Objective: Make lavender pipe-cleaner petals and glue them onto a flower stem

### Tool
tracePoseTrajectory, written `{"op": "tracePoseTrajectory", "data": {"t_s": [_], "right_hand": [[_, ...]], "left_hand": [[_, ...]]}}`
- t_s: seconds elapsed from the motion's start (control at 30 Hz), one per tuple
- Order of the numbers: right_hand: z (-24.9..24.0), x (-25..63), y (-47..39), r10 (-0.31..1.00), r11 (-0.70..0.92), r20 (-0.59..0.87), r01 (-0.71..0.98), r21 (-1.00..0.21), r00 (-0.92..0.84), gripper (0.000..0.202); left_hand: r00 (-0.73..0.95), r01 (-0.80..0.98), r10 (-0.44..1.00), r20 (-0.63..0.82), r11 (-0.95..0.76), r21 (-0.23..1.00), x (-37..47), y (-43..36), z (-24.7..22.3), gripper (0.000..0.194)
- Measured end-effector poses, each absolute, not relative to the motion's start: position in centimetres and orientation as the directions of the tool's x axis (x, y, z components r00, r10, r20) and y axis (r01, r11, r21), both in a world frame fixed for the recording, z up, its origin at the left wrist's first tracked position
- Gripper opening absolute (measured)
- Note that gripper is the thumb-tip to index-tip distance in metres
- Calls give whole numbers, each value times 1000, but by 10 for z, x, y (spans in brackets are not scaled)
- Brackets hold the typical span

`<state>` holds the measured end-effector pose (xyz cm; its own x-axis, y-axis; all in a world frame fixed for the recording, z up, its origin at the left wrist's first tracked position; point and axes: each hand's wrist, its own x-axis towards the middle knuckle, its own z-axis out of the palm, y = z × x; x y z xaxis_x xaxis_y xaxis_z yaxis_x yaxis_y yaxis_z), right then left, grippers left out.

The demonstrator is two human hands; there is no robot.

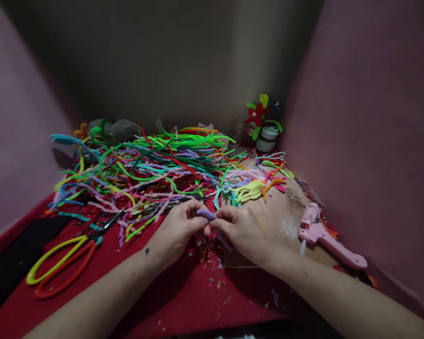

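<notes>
Head view: L hand closed to a pinch, thumb + fingers gripping purple fuzzy strip; R hand likewise pinched on its R side. Strip's btwn both hands, over red worktop, nr cardboard L edge. Scissors lie well L; pink glue gun R.

The person's left hand and right hand were bare, as were the left forearm and right forearm as far as they showed. A small, round, dark mark stood out on the left wrist. To one side of that mark, the left forearm broadened smoothly; to its other side came the fingers, their nails too small to make out.
</notes>
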<state>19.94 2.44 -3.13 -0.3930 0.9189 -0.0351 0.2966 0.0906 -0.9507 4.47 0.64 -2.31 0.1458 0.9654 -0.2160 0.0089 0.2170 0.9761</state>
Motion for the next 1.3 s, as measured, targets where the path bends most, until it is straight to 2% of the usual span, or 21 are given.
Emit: {"op": "tracePoseTrajectory", "data": {"t_s": [0.13,0.27,0.43,0.5,0.63,0.77,1.03,1.2,1.3], "right_hand": [[-32,198,26,901,-152,-189,124,-981,-391,11],[-32,197,26,875,-254,-235,12,-967,-423,12],[-37,195,27,844,-371,-305,-69,-926,-441,16],[-36,195,27,842,-371,-300,-77,-925,-448,17],[-30,195,26,838,-377,-310,-67,-924,-450,15],[-27,195,25,816,-413,-329,-82,-907,-476,15],[-31,196,26,794,-384,-320,-19,-923,-516,8],[-36,196,25,799,-336,-281,-7,-942,-532,4],[-36,196,24,774,-408,-311,-59,-911,-552,7]], "left_hand": [[146,85,969,-200,189,978,47,6,-20,10],[180,142,972,-153,128,982,48,5,-21,10],[139,346,985,100,-143,928,46,5,-27,10],[161,306,986,47,-95,947,44,5,-26,9],[270,64,949,-163,151,986,39,8,-20,17],[318,4,934,-161,168,986,36,11,-21,21],[221,277,971,-97,33,960,40,9,-10,17],[315,498,939,140,-290,817,39,9,-8,16],[371,540,907,198,-384,749,37,10,-9,18]]}}
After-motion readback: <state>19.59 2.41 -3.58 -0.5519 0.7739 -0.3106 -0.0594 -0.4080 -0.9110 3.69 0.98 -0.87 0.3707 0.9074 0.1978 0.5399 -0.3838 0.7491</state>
